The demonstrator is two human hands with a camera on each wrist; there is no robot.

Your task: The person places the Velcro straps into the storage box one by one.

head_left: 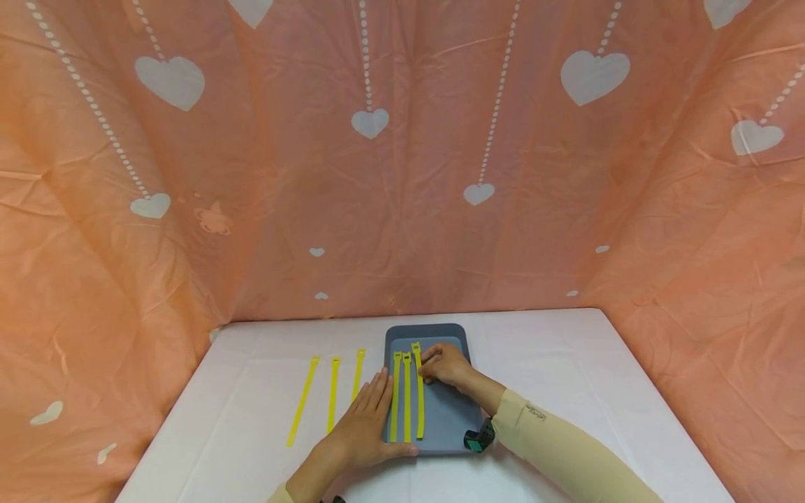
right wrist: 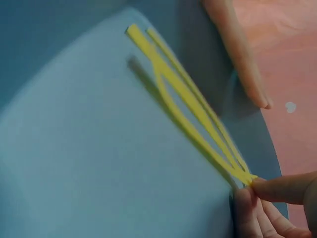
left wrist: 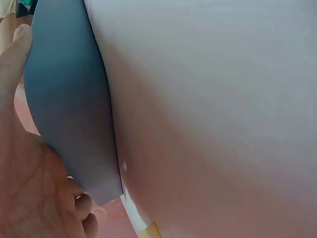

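Note:
A grey-blue rectangular tray [head_left: 449, 423] stands on the table with three yellow cable straps in it, each with a slotted head. My right hand [head_left: 448, 366] pinches the rightmost strap [head_left: 420, 405] between thumb and fingers near its head; in the right wrist view that strap [right wrist: 185, 126] lifts off the tray floor and casts a shadow. The middle strap [head_left: 407, 409] and left strap [head_left: 395, 405] lie side by side next to it. My left hand [head_left: 361, 429] rests along the tray's left side, fingers straight, thumb at the near rim.
Left of the tray, three more yellow straps lie apart on the white table [head_left: 233, 405]: one far left [head_left: 304, 400], one between [head_left: 334, 391], one partly behind my left hand [head_left: 360, 367]. A peach curtain [head_left: 402, 230] with white hearts encloses the table's back and sides.

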